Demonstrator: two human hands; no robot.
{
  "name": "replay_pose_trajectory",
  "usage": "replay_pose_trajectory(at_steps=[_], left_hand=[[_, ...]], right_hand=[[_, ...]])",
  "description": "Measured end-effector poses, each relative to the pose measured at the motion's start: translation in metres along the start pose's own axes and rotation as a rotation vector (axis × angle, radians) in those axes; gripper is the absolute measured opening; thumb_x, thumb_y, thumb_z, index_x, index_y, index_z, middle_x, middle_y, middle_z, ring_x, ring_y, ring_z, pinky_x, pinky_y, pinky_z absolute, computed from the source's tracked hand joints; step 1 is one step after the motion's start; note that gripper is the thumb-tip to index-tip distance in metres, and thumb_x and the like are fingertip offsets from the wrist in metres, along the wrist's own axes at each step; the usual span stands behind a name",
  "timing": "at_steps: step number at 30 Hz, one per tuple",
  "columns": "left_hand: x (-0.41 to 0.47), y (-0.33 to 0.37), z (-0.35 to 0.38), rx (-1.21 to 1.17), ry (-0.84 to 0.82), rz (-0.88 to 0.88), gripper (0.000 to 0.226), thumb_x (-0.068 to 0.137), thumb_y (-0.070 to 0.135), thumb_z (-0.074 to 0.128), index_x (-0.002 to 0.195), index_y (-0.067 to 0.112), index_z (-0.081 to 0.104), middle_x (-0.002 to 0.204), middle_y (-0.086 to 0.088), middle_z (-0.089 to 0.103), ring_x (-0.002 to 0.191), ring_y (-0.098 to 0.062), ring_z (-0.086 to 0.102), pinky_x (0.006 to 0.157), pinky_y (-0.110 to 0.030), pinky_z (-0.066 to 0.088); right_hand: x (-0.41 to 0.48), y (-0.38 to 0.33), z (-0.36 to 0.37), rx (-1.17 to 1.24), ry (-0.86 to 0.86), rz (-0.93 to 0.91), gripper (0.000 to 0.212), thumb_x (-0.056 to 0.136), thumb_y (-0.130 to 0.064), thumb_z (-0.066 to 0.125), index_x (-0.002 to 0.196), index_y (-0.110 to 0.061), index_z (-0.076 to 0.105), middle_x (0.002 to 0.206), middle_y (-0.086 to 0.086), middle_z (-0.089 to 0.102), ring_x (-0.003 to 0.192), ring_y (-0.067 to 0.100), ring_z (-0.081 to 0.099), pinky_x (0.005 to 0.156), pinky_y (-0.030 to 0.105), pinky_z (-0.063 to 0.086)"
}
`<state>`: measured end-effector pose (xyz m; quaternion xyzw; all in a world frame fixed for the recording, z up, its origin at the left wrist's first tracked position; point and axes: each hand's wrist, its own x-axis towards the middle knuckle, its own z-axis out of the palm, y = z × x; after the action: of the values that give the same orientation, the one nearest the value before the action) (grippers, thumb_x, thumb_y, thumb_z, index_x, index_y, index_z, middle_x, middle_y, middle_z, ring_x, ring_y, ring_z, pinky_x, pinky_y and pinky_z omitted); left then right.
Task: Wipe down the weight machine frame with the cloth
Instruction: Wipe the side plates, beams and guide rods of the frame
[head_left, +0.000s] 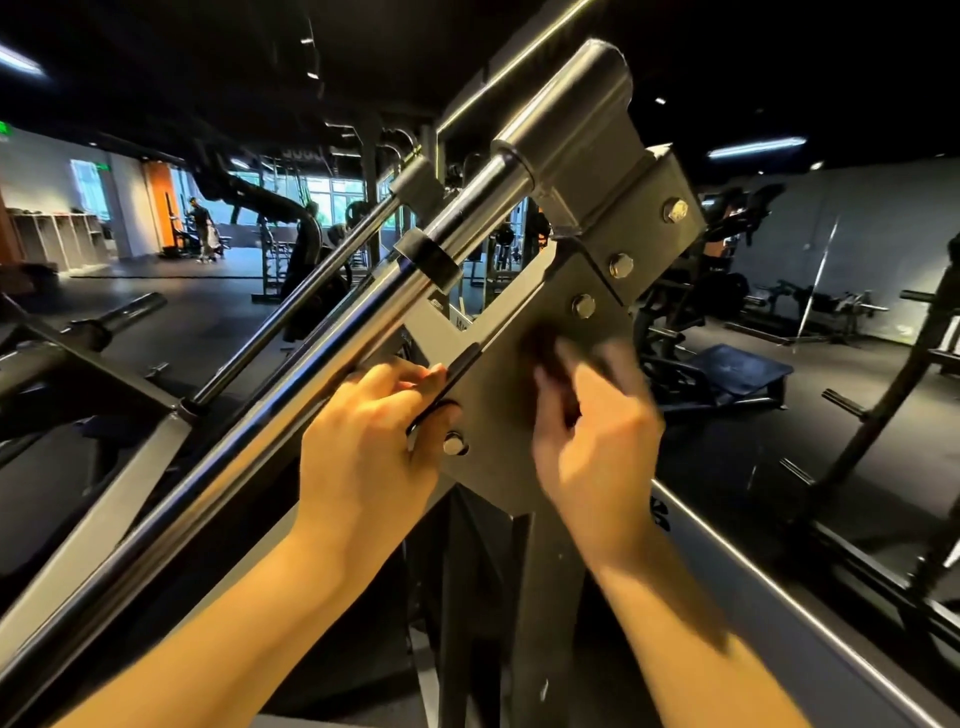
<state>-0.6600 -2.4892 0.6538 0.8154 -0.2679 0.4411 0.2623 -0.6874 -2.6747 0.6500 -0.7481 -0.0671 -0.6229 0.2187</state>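
- While its fingers curl round the dark cloth (549, 358), the right hand (597, 436) presses it against the grey frame plate (498, 410); blur suggests a wiping stroke.
- The left hand (363, 431) grips the plate's edge beside the chrome rail (291, 400), probably for bracing.

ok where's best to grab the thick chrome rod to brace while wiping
I'd wrap the bare stretch of the thick chrome rod below the black collar, coming from its left: it is round and smooth, and the grey plate blocks its right side.
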Motion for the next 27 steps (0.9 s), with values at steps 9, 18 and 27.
replay_pose_trajectory(at_steps=[9, 18, 27], left_hand=[[0.000, 0.002, -0.004, 0.033, -0.035, -0.003, 0.032, 0.091, 0.030, 0.062, 0.113, 0.013, 0.077, 0.112, -0.003, 0.071, 0.094, -0.022, 0.067, 0.072, -0.035, 0.058], [0.000, -0.001, -0.003, 0.024, -0.023, 0.011, 0.024, 0.093, 0.026, 0.065, 0.109, 0.012, 0.077, 0.112, -0.002, 0.070, 0.091, -0.022, 0.066, 0.069, -0.038, 0.059], [-0.004, 0.005, -0.002, 0.043, -0.015, -0.017, 0.024, 0.094, 0.022, 0.066, 0.114, 0.012, 0.074, 0.113, -0.002, 0.069, 0.093, -0.021, 0.065, 0.074, -0.025, 0.046]], right_hand=[[-0.013, -0.020, -0.004, -0.066, -0.200, -0.179, 0.024, 0.089, -0.011, 0.068, 0.112, -0.004, 0.068, 0.110, 0.010, 0.060, 0.085, 0.019, 0.064, 0.070, 0.026, 0.058], [-0.007, -0.020, 0.014, -0.031, 0.009, 0.077, 0.027, 0.096, -0.022, 0.062, 0.119, -0.009, 0.067, 0.120, 0.013, 0.061, 0.096, 0.023, 0.067, 0.076, 0.033, 0.061], [0.010, 0.008, -0.009, -0.063, 0.001, 0.175, 0.036, 0.090, -0.016, 0.071, 0.125, -0.007, 0.069, 0.127, 0.014, 0.061, 0.111, 0.023, 0.063, 0.094, 0.026, 0.052]])
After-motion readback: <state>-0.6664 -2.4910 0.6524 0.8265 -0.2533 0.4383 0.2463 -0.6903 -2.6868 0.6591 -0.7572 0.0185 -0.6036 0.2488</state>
